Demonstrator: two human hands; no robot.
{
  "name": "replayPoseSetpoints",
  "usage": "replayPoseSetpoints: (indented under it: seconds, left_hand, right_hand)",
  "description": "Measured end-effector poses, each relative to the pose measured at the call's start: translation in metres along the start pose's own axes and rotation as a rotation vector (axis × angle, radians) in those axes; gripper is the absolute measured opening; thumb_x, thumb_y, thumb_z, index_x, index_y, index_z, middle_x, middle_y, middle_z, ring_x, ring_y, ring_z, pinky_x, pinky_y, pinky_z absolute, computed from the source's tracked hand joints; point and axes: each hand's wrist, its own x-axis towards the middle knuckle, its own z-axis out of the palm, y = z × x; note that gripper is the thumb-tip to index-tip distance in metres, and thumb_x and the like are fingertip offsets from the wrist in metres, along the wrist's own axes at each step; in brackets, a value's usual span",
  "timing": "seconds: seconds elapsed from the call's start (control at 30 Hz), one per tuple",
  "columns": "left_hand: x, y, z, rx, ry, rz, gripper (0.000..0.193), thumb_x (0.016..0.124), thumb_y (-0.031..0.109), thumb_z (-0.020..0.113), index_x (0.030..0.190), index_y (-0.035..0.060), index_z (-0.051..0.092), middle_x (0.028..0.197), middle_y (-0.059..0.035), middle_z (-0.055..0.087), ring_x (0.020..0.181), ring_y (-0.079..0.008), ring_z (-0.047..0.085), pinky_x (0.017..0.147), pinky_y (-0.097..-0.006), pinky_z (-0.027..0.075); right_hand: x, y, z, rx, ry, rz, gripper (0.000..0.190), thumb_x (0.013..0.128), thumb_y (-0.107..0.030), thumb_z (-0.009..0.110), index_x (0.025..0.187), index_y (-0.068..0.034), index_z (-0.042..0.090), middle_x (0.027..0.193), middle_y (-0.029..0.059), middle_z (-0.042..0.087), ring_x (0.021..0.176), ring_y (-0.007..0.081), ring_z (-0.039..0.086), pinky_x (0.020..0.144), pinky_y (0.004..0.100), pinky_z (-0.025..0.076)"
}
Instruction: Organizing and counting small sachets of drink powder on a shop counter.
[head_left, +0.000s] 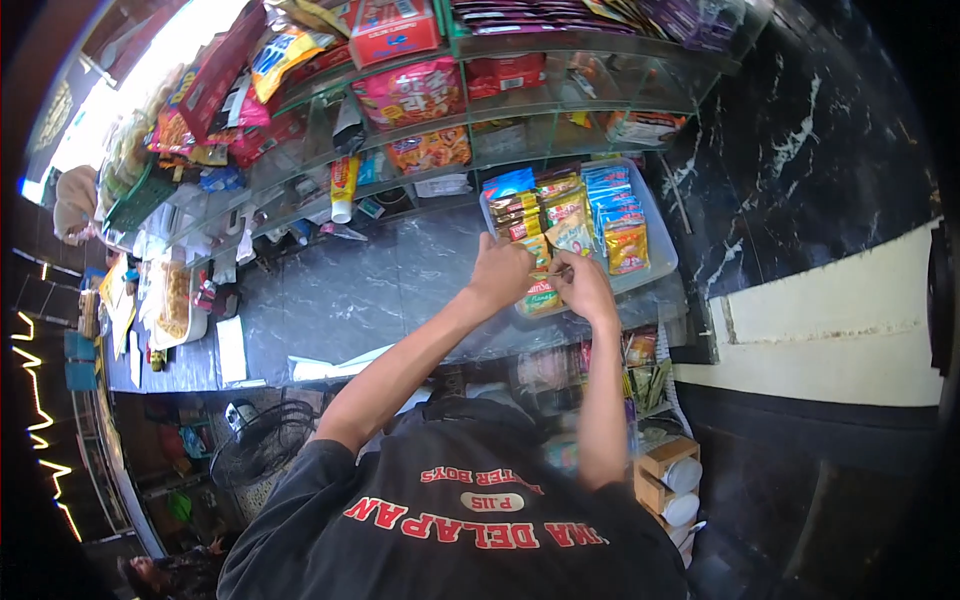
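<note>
A clear plastic tray (664, 259) of drink sachets sits on the dark marbled counter, below the glass shelves. My left hand (501, 271) is over the tray's left side with its fingers curled against the sachets; what they grip is hidden. Beside it, my right hand (589, 289) pinches the edge of a small sachet between thumb and fingertips. A pale sachet (571, 236) leans just above the right fingers. A green-and-white sachet (540, 298) lies below both hands at the near rim. Blue sachets (609, 191) and a yellow sachet (627, 249) stand in the right-hand row.
Glass shelves (525, 112) packed with snacks and sachets rise behind the marbled counter (337, 281). A yellow tube (343, 191) stands by the lower shelf. At left is a plastic food container (180, 322). A black fan (262, 442) is below the counter. Another person (77, 202) is at far left.
</note>
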Motion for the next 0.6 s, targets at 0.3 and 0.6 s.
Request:
replayPoseSetpoints:
  seconds: [0.3, 0.6]
  left_hand:
    - [0.004, -0.001, -0.004, -0.019, -0.089, 0.02, 0.015, 0.085, 0.029, 0.075, 0.081, 0.0149, 0.076, 0.079, -0.0081, 0.073, 0.091, -0.0287, 0.07, 0.088, -0.0519, 0.036]
    - [0.014, 0.001, -0.015, -0.021, -0.062, 0.113, 0.006, 0.08, 0.024, 0.077, 0.081, 0.0175, 0.078, 0.082, -0.0075, 0.075, 0.088, -0.0292, 0.072, 0.086, -0.0519, 0.036]
  right_hand:
    - [-0.001, -0.001, 0.009, -0.037, 0.097, 0.059, 0.025, 0.086, -0.016, 0.079, 0.108, -0.007, 0.072, 0.102, 0.0157, 0.076, 0.097, 0.0378, 0.073, 0.082, 0.0495, 0.056]
    - [-0.034, -0.016, 0.018, 0.412, 0.595, -0.209, 0.014, 0.1, -0.01, 0.07, 0.112, -0.002, 0.071, 0.097, 0.0126, 0.077, 0.09, 0.0244, 0.078, 0.078, 0.0357, 0.058]
